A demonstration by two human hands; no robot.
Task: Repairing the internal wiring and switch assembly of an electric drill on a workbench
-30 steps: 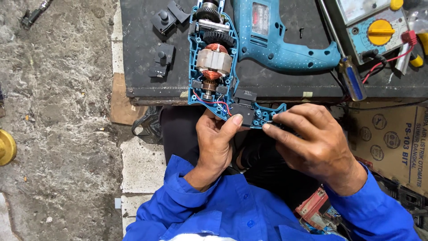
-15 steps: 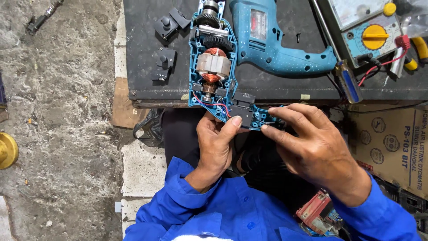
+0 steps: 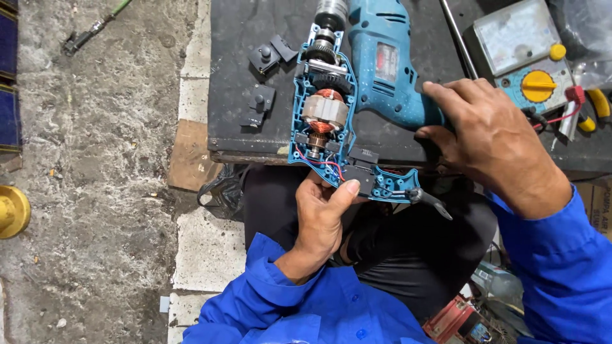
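The left hand (image 3: pixel 322 220) holds the open half-shell of a blue drill (image 3: pixel 331 121) from below, its grip closed on the handle end with the thumb pressed against the black switch block (image 3: pixel 362 173) seated there. This opened half lies partly on the dark worktop (image 3: pixel 236 70) and partly overhangs its near edge, above the person's lap. Inside it, the copper-wound motor (image 3: pixel 325 111) sits in the middle, with gears (image 3: pixel 322 54) further up towards the chuck (image 3: pixel 331 9), and thin red and blue wires (image 3: pixel 322 164) run from the motor's lower end to the switch block.

The right hand (image 3: pixel 491 143) rests on the other half of the drill, the closed blue cover (image 3: pixel 389 64), which lies just beside the open shell on the worktop. Its fingers curl over the cover's handle end in a loose grip (whether they truly clamp it or merely lie on it, I cannot tell).

Two small black plastic parts (image 3: pixel 264 76) lie on the worktop left of the drill. At the far right stands a meter (image 3: pixel 526 54) with a yellow dial, with red leads (image 3: pixel 570 105) beside it. Both sleeves are blue. A yellow round object (image 3: pixel 11 210) sits on the concrete floor (image 3: pixel 95 159) at the left edge.
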